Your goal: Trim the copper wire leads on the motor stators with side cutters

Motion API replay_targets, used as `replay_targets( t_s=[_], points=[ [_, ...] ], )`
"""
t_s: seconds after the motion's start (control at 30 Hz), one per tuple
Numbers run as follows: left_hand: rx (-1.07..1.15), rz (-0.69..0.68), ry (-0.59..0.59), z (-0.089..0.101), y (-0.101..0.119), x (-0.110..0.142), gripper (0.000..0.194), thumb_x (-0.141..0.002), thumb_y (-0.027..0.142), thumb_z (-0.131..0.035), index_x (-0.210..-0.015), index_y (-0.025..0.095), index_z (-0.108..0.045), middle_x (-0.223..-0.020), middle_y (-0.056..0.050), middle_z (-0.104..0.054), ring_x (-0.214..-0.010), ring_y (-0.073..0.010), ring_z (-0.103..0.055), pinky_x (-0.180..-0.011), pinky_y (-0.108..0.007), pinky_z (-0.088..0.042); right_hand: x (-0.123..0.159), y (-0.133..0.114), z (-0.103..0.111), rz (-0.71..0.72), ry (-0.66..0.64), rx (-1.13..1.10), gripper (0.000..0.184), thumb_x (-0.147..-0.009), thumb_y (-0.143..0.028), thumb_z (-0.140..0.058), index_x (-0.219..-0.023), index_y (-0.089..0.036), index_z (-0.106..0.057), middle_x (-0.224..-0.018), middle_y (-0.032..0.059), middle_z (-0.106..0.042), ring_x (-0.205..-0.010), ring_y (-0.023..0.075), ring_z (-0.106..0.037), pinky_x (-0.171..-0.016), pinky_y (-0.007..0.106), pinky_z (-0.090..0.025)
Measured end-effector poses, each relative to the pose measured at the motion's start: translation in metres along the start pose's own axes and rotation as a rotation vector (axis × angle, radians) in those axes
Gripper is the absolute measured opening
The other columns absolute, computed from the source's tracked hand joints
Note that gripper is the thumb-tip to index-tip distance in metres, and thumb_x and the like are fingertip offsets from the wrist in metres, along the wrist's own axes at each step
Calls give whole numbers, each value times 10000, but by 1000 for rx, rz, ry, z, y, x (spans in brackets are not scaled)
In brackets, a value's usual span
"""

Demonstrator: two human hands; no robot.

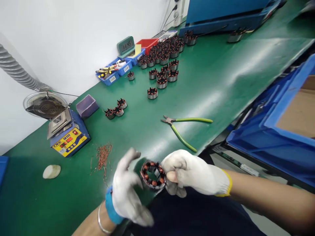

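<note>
Between my hands, near the table's front edge, is a ring-shaped motor stator (pixel 149 183) with copper windings. My right hand (pixel 184 172), in a white glove with a yellow cuff, grips it at its right side between thumb and fingers. To its left is my left hand (pixel 129 190), gloved in white with a blue band at the wrist. Its fingers are spread and slightly blurred, and nothing is in them. Ahead of my right hand lie green-handled cutting pliers (pixel 176 123), jaws apart. A pile of copper wire offcuts (pixel 103 157) lies beyond my left hand.
A blue solder pot (pixel 70 134) stands at left beneath a round fan guard (pixel 45 105). Three stators (pixel 118 110) sit mid-table; many more (pixel 162 54) crowd the back near blue tool trays (pixel 109 77). A blue crate (pixel 268 131) stands off the table's right edge.
</note>
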State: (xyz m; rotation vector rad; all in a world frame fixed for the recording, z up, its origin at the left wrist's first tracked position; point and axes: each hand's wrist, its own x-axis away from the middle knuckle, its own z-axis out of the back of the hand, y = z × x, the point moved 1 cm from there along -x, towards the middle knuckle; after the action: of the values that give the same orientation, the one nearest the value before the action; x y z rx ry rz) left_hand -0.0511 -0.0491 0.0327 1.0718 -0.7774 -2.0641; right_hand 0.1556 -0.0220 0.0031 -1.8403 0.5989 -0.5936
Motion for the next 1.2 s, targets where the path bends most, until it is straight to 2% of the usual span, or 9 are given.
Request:
replay_targets(
  t_s=[0.1,0.17,0.3,0.47,0.6,0.67,0.87,1.07,1.2],
  points=[
    [514,682,-249,-9,-12,2,727,-871,750,-225,-1168,166,-538,-659,-68,-632,-457,-188,-613,-435,-308,-531,3,-8,6,126,40,341,380,-831,-448,-579,-599,-147,-567,-602,40,-603,-508,110,-568,-482,213,-448],
    [724,876,-428,-14,-9,0,650,-882,687,-360,-1213,150,-516,-657,-61,-635,-379,-148,-559,-336,-231,-439,4,-7,9,71,35,364,371,-825,-444,-580,-603,-146,-577,-592,38,-602,-507,110,-565,-479,213,-441],
    [442,494,-183,-6,9,-7,370,-816,326,-661,-1163,254,-555,-1073,-128,-665,-779,-215,-707,-661,-358,-606,3,5,8,-118,-7,-53,449,-709,-570,-669,-610,-153,-536,-567,32,-628,-366,93,-503,-362,204,-398],
    [-205,-208,-245,-1,28,-2,279,-727,248,-732,-969,305,-604,-1027,-60,-674,-941,-259,-677,-896,-477,-566,5,2,-1,-149,-87,-189,502,-673,-612,-693,-570,-165,-489,-455,4,-569,-284,71,-407,-288,180,-315],
    [-168,-15,-26,-10,20,1,767,-646,495,-794,-1290,269,-445,-1105,-118,-634,-921,-291,-679,-807,-460,-598,6,-14,1,-51,-92,128,442,-796,-525,-603,-571,-150,-541,-558,38,-606,-380,76,-484,-372,188,-390],
    [-173,128,-50,-17,12,-1,738,-723,419,-746,-1338,214,-395,-1081,-134,-647,-852,-255,-690,-733,-381,-613,2,-12,0,-18,-54,254,383,-791,-472,-611,-585,-152,-569,-572,32,-601,-443,89,-523,-413,189,-411],
    [-630,-300,24,-22,-5,-4,344,-843,130,-519,-1180,201,-501,-1062,-125,-679,-915,-235,-670,-901,-452,-549,-14,26,-8,-145,69,-295,409,-695,-550,-578,-555,-203,-413,-403,-32,-464,-268,91,-345,-289,229,-307],
    [-452,1,168,-23,-20,4,465,-754,282,-733,-1146,198,-498,-1043,-124,-675,-918,-232,-676,-795,-365,-582,2,-10,14,308,185,1013,384,-803,-429,-592,-1050,-138,-630,-1037,148,-669,-934,274,-633,-800,396,-493],
    [-423,32,166,-25,-23,5,469,-734,314,-759,-1121,199,-519,-1033,-111,-681,-912,-237,-681,-802,-374,-580,-1,-18,12,587,177,1509,219,-920,-255,-452,-984,-166,-641,-875,91,-667,-770,207,-614,-678,330,-431]
  ],
)
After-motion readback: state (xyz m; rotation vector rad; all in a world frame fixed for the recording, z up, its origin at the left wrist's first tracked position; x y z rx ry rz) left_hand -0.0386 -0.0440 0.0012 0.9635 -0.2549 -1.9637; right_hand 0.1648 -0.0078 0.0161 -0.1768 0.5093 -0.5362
